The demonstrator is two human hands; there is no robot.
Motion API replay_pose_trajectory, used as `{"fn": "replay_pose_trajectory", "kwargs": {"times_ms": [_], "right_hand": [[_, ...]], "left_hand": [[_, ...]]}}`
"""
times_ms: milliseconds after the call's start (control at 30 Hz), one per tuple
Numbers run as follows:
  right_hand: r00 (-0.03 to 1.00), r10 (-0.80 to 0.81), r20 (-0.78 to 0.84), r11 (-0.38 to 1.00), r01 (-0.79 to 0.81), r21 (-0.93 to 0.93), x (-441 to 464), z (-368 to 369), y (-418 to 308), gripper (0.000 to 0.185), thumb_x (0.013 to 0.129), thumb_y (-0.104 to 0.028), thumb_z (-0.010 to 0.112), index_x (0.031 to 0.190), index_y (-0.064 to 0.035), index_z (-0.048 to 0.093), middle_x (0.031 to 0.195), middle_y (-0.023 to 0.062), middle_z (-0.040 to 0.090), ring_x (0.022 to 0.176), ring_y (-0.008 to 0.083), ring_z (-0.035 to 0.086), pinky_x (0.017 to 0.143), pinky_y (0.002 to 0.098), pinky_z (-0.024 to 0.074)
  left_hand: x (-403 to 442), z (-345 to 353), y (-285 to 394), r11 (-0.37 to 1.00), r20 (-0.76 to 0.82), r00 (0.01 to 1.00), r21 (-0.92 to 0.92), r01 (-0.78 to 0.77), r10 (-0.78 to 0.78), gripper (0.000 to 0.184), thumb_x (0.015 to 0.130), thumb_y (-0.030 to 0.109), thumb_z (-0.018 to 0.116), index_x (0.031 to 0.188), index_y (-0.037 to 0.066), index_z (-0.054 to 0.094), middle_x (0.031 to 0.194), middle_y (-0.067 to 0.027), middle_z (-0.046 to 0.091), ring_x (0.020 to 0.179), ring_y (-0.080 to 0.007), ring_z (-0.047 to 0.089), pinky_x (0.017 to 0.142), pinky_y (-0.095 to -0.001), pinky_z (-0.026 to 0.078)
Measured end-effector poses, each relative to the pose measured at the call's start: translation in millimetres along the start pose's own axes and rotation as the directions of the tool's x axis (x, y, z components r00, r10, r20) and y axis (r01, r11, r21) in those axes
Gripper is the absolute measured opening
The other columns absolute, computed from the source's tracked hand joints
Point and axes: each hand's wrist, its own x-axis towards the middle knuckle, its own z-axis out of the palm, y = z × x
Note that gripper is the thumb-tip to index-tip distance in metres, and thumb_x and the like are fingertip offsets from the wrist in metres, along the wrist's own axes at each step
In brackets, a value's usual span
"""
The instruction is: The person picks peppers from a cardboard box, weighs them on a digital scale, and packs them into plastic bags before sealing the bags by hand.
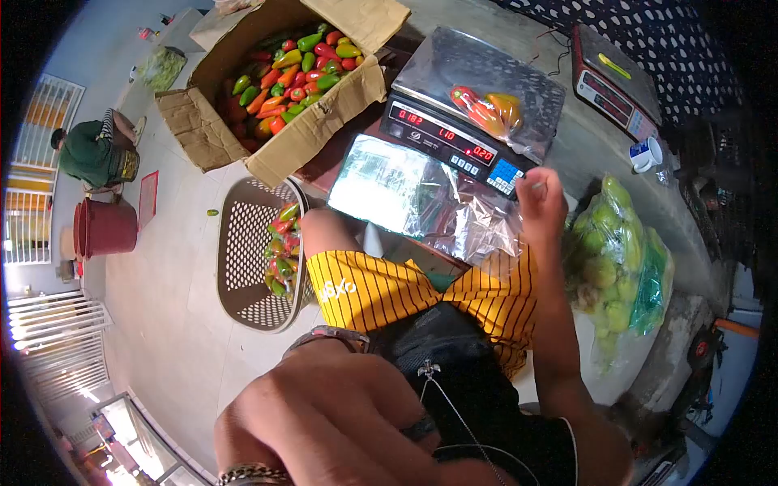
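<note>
My right hand (541, 202) is beside the scale's keypad with its fingers curled in; anything between them is too small to make out. On the digital scale (438, 69), with red lit figures, lies a clear plastic bag of red and orange peppers (489, 112). In front of it are a stack of clear plastic bags (381, 190) and crumpled clear film (478, 223), close to my right wrist. My left hand (324, 413) looms large near the camera, ringed, its back towards me and its fingertips hidden.
An open cardboard box (203, 134) full of mixed peppers stands at the upper left. Below it, a perforated basket (243, 263) holds bagged peppers (282, 247). Right are a bag of green produce (608, 243), a mug (645, 154) and a second scale (604, 93). A person (89, 154) bends near a red bin (109, 228).
</note>
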Motion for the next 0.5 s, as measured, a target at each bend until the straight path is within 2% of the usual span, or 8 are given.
{"fn": "replay_pose_trajectory", "kwargs": {"times_ms": [67, 100, 167, 200, 267, 367, 433, 500], "right_hand": [[0.999, -0.023, -0.039, 0.998, 0.02, -0.068, 15.0, -2.8, -14.1, 0.027, 0.087, -0.012, 0.078, 0.107, -0.0046, 0.062, 0.093, 0.0073, 0.068, 0.066, 0.0148, 0.061, 0.064, 0.0318, 0.0495], [0.997, -0.038, -0.066, 0.996, 0.032, -0.082, 23.0, -3.9, -15.4, 0.028, 0.086, -0.011, 0.079, 0.107, -0.0043, 0.063, 0.093, 0.0081, 0.068, 0.064, 0.0156, 0.06, 0.063, 0.0323, 0.0496], [0.992, -0.094, -0.08, 0.99, 0.085, -0.112, 32.7, -8.1, -19.5, 0.031, 0.083, -0.008, 0.08, 0.108, -0.0038, 0.063, 0.095, 0.0095, 0.068, 0.062, 0.0167, 0.06, 0.063, 0.0329, 0.05], [0.988, -0.138, -0.066, 0.984, 0.129, -0.126, 37.4, -10.7, -22.2, 0.032, 0.081, -0.007, 0.08, 0.108, -0.0035, 0.063, 0.096, 0.0101, 0.067, 0.063, 0.017, 0.06, 0.063, 0.0331, 0.0502], [0.978, -0.203, -0.035, 0.966, 0.195, -0.17, 45.5, -11.1, -26.7, 0.036, 0.079, -0.005, 0.081, 0.11, -0.0037, 0.063, 0.098, 0.0111, 0.067, 0.063, 0.0179, 0.06, 0.064, 0.0335, 0.0508], [0.972, -0.234, 0.035, 0.948, 0.236, -0.215, 53.6, -7.6, -30.6, 0.044, 0.076, -0.004, 0.083, 0.116, -0.0053, 0.064, 0.1, 0.012, 0.066, 0.065, 0.0194, 0.06, 0.066, 0.0346, 0.0515], [0.966, -0.218, 0.136, 0.953, 0.241, -0.184, 51.7, -0.6, -34.2, 0.05, 0.075, -0.005, 0.084, 0.121, -0.0068, 0.064, 0.101, 0.0121, 0.065, 0.066, 0.0201, 0.06, 0.067, 0.0358, 0.0519], [0.94, -0.303, 0.157, 0.915, 0.333, -0.229, 58.5, 10.7, -15.2, 0.039, 0.081, -0.006, 0.081, 0.118, -0.0061, 0.069, 0.096, 0.013, 0.067, 0.071, 0.0238, 0.065, 0.068, 0.0352, 0.0538]], "left_hand": [[-9.7, -2.1, -1.6, 0.992, 0.005, 0.994, -0.067, -0.111, 0.111, 0.017, 0.098, 0.001, 0.052, 0.085, 0.008, 0.06, 0.082, -0.0066, 0.067, 0.048, -0.0172, 0.053, 0.039, -0.0329, 0.028], [-17.8, -10.7, -10.1, 0.96, 0.033, 0.974, -0.184, -0.212, 0.222, 0.024, 0.101, 0.008, 0.049, 0.077, 0.006, 0.054, 0.075, -0.0117, 0.057, 0.052, -0.0246, 0.056, 0.039, -0.0364, 0.034], [-24.4, -20.3, -4.8, 0.935, 0.108, 0.965, -0.294, -0.199, 0.239, 0.035, 0.103, 0.014, 0.045, 0.069, 0.004, 0.046, 0.068, -0.0185, 0.047, 0.057, -0.0336, 0.058, 0.039, -0.0408, 0.04], [-16.4, -25.5, 9.3, 0.955, 0.167, 0.975, -0.281, -0.095, 0.146, 0.034, 0.103, 0.013, 0.044, 0.07, 0.004, 0.046, 0.068, -0.0203, 0.046, 0.057, -0.0352, 0.057, 0.038, -0.0417, 0.04], [-12.1, -31.7, 16.4, 0.967, 0.239, 0.968, -0.253, -0.008, 0.071, 0.033, 0.102, 0.014, 0.047, 0.07, 0.005, 0.046, 0.068, -0.0194, 0.047, 0.056, -0.0347, 0.057, 0.041, -0.042, 0.041], [-11.1, -33.1, 20.5, 0.988, 0.246, 0.968, -0.151, -0.022, 0.059, 0.027, 0.102, 0.015, 0.054, 0.075, 0.009, 0.055, 0.071, -0.008, 0.057, 0.058, -0.0247, 0.058, 0.049, -0.0379, 0.043], [-8.6, -25.9, 33.1, 1.0, 0.147, 0.989, 0.009, -0.002, 0.001, 0.019, 0.1, 0.016, 0.059, 0.082, 0.013, 0.062, 0.076, 0.0013, 0.068, 0.06, -0.0164, 0.06, 0.056, -0.0334, 0.038], [-6.8, -29.2, 32.9, 0.993, 0.012, 1.0, 0.114, 0.008, -0.01, 0.018, 0.093, 0.024, 0.071, 0.08, 0.015, 0.063, 0.074, 0.0041, 0.068, 0.06, -0.0148, 0.059, 0.064, -0.0317, 0.038]]}}
